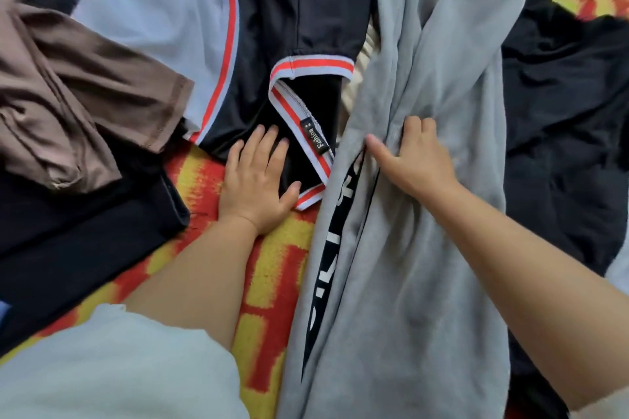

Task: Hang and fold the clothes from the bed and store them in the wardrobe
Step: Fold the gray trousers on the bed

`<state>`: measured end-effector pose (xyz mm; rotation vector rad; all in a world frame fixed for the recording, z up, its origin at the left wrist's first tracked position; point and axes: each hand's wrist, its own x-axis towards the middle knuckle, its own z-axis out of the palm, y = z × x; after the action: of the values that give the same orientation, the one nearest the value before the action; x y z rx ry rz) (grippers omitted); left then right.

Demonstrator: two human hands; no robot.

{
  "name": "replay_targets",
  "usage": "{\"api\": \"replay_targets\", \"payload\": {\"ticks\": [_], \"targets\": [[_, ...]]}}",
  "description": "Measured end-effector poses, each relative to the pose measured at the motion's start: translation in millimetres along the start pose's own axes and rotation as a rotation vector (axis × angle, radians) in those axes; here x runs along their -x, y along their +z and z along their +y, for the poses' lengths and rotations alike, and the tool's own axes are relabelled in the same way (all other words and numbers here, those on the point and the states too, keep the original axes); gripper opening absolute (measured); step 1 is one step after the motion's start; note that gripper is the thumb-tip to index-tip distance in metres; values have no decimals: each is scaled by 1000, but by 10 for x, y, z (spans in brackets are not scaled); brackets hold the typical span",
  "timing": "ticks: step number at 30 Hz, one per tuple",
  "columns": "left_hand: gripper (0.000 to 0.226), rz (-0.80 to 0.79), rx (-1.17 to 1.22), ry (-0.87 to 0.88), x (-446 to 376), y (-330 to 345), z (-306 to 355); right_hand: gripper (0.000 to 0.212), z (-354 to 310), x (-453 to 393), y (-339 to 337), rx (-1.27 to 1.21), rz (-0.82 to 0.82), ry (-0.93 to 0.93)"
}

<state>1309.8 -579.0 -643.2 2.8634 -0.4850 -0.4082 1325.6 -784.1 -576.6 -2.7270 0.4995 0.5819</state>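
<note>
Item one, as I see it through the head view: grey sweatpants (425, 180) with a black side stripe bearing white lettering, lying lengthwise from top centre to the bottom of the frame, right of centre, on the bed (272, 265) with its red-and-yellow patterned cover. My right hand (412, 160) grips a bunched fold of the grey fabric at mid-frame, fingers (420, 127) curled into it and thumb extended along the edge. Item two: a black jersey (299, 27) with pale blue sleeves and red-and-grey trim, spread at upper centre, its collar label reading "Fashion". My left hand (257, 177) rests flat on the jersey's black cloth beside the collar, fingers straight and spread, holding nothing. Item three: a brown garment (68, 78), crumpled at left. Item four: dark clothing (561, 112) heaped at right. No containers in view.
</note>
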Motion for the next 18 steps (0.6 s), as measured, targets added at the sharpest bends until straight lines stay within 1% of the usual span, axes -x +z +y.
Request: {"api": "replay_targets", "payload": {"ticks": [2,4,5,7,8,9,10,11,13,14,15,16,17,18], "targets": [[74,19,-9,15,-42,10,-25,45,-35,-155,-148,-36,-26,39],[66,97,-27,29,-66,51,-46,46,-55,-302,-299,19,-16,72],[65,136,-32,37,-71,66,-61,45,-69,-373,-363,22,16,100],[63,180,-20,52,-85,103,-70,34,-64,-577,-464,-54,104,162],[62,185,-16,47,-88,114,-67,29,-80,-671,-515,-85,132,168],[62,185,-16,44,-84,116,-62,29,-91,-724,-559,-132,145,162],[62,187,-15,49,-88,125,-59,34,-107,-750,-603,-236,163,140],[62,188,-12,50,-98,128,-69,38,-115,-752,-635,-438,165,121],[61,208,-3,51,-94,136,-72,46,-107,-608,-764,-1068,154,98],[61,223,-3,51,-96,141,-78,47,-48,-530,-817,-1421,104,87],[61,229,-3,50,-95,140,-84,40,-2,-450,-849,-1705,29,83],[62,231,-1,50,-95,138,-87,29,65,-415,-844,-1856,-31,96],[62,224,4,53,-97,133,-78,24,148,-395,-822,-1858,-28,164],[62,221,1,54,-97,131,-82,24,215,-394,-770,-1718,21,268]]}}
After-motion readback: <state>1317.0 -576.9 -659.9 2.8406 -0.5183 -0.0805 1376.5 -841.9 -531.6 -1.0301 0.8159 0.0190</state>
